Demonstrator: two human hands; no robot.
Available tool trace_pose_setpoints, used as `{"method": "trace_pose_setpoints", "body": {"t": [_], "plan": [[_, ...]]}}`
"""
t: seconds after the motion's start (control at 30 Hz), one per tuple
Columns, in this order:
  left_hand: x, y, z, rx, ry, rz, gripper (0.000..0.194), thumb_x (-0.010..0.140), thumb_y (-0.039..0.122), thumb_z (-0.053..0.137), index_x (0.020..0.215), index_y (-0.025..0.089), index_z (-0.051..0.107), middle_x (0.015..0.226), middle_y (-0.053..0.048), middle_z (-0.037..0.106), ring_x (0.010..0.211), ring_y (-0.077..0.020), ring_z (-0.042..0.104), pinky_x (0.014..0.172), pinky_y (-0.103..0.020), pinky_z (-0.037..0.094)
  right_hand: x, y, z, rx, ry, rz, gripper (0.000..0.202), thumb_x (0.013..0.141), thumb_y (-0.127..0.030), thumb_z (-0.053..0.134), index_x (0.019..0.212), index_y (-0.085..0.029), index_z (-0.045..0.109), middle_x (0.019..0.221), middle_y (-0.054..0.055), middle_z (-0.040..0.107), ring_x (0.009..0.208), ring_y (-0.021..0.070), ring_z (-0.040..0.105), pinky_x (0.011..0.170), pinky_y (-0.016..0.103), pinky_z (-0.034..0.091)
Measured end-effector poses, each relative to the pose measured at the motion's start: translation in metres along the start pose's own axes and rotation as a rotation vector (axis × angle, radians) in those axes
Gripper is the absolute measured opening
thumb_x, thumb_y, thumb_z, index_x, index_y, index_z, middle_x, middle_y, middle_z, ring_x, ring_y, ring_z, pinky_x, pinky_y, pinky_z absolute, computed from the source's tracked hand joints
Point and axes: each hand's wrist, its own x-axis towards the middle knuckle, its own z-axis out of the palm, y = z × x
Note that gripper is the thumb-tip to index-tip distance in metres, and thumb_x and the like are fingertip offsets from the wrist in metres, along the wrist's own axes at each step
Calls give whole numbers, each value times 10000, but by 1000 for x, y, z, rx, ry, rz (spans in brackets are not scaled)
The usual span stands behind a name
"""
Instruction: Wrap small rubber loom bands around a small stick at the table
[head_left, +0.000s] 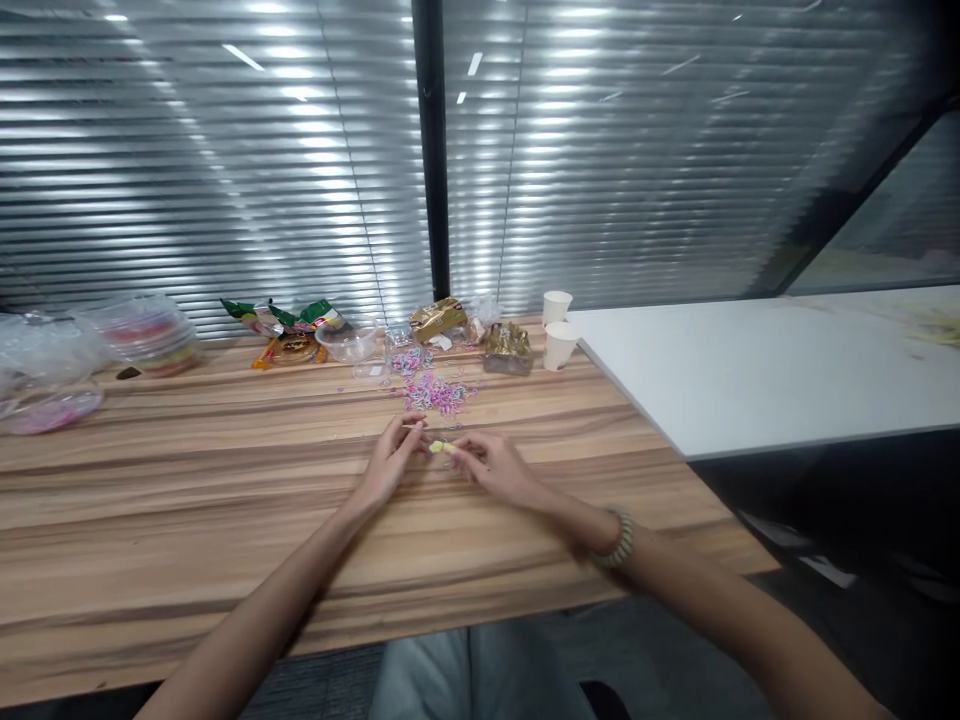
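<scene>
Over the wooden table [225,540], my right hand [491,466] pinches a small yellow piece [441,447] between thumb and fingers. Just left of it is my left hand [394,455], its thumb and fingertips close together; what they hold, if anything, is too small to make out. Right beyond both hands lies a loose pile of small pink, purple and pale pieces [435,394]. More of these pieces sit farther back, by a small clear container [371,371].
Along the back stand two paper cups [560,346], gold packaging [508,350], a clear bowl [350,343] and green snack bags [307,316]. Stacked plastic containers [154,340] are at the left. A white table [750,370] adjoins on the right.
</scene>
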Motion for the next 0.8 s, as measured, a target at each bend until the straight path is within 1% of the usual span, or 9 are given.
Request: {"method": "trace_pose_setpoints", "body": {"t": [0.17, 0.23, 0.33, 0.4, 0.47, 0.53, 0.6, 0.7, 0.8], "plan": [[-5, 0, 10, -22, -127, 29, 314, 684, 341, 645, 941, 168, 592, 925, -61, 611, 833, -181, 577, 752, -287, 453, 3, 5, -1, 175, -3, 74, 295, 846, -381, 453, 858, -134, 612, 619, 7, 583, 481, 85, 506, 473, 186, 391], [-5, -1, 12, -1, -146, 35, 275, 672, 336, 657, 879, 158, 619, 872, -59, 628, 810, -184, 584, 746, -289, 452, 3, 5, 0, 222, -7, 88, 296, 832, -390, 473, 884, -133, 610, 600, 3, 571, 493, 93, 517, 486, 193, 406], [-4, -1, 10, 30, -76, 23, 245, 680, 357, 646, 802, 147, 622, 749, -39, 629, 720, -166, 580, 693, -274, 450, 4, 9, 2, 317, 6, 101, 285, 804, -373, 515, 942, -134, 589, 685, 15, 587, 546, 97, 535, 520, 205, 433], [-2, 0, 8, 19, -18, 10, 262, 667, 373, 655, 778, 141, 610, 693, -25, 616, 665, -153, 570, 660, -264, 446, 6, 14, 2, 370, 56, 111, 295, 774, -361, 556, 962, -135, 575, 796, 36, 601, 597, 100, 548, 543, 209, 448], [-1, 0, 7, -7, 21, -12, 286, 659, 385, 660, 785, 135, 600, 669, -20, 609, 641, -147, 566, 648, -262, 445, 8, 18, 2, 400, 118, 129, 301, 742, -356, 591, 942, -133, 574, 850, 50, 602, 630, 104, 557, 554, 211, 454], [0, 1, 7, -32, 48, -34, 313, 659, 392, 659, 819, 130, 595, 663, -20, 608, 629, -144, 565, 644, -262, 447, 10, 21, 1, 435, 165, 157, 309, 717, -360, 616, 920, -131, 572, 818, 47, 603, 630, 109, 559, 550, 213, 455], [0, 0, 8, -47, 55, -43, 333, 665, 394, 654, 859, 129, 593, 676, -23, 613, 628, -143, 568, 649, -265, 453, 11, 23, 0, 474, 189, 182, 320, 706, -370, 626, 907, -128, 568, 738, 33, 596, 603, 112, 554, 538, 218, 454], [0, -2, 8, -46, 36, -44, 334, 682, 391, 639, 889, 132, 594, 698, -32, 623, 655, -152, 580, 671, -275, 460, 11, 22, 0, 510, 203, 205, 319, 694, -382, 637, 872, -127, 566, 665, 21, 585, 569, 115, 550, 525, 226, 453], [0, -5, 7, -39, 17, -18, 343, 668, 370, 658, 910, 136, 596, 746, -46, 637, 705, -167, 591, 697, -283, 459, 11, 21, 1, 523, 209, 210, 313, 682, -389, 646, 837, -130, 565, 653, 21, 588, 558, 116, 549, 516, 227, 448]]}}
